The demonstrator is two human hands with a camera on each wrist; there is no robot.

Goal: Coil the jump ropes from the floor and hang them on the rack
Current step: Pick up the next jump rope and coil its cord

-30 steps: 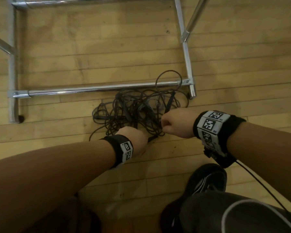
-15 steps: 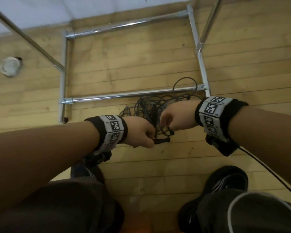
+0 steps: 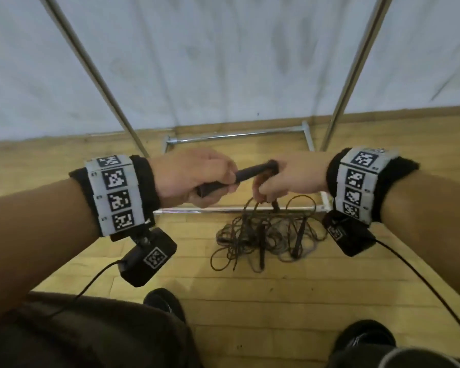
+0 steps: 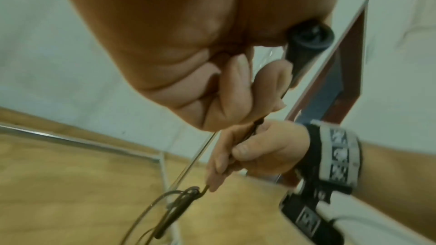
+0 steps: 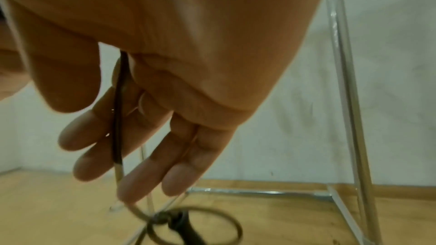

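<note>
A tangle of dark jump ropes lies on the wooden floor in front of the chrome rack's base bar. Above it, my left hand grips one black handle, whose butt end pokes out past the curled fingers. My right hand is right beside it, curled round the thin cord that leaves the handle. The cord runs down from my right fingers to the pile. A second handle and a loop dangle just below.
The rack's two slanted chrome uprights rise in front of a white wall. Its rear base bar lies by the skirting. My dark shoes stand close behind the pile. Camera cables hang from both wrists.
Both hands have risen from the pile on the floor, bringing one handle and its cord up with them. The head view has tilted up to the wall.
</note>
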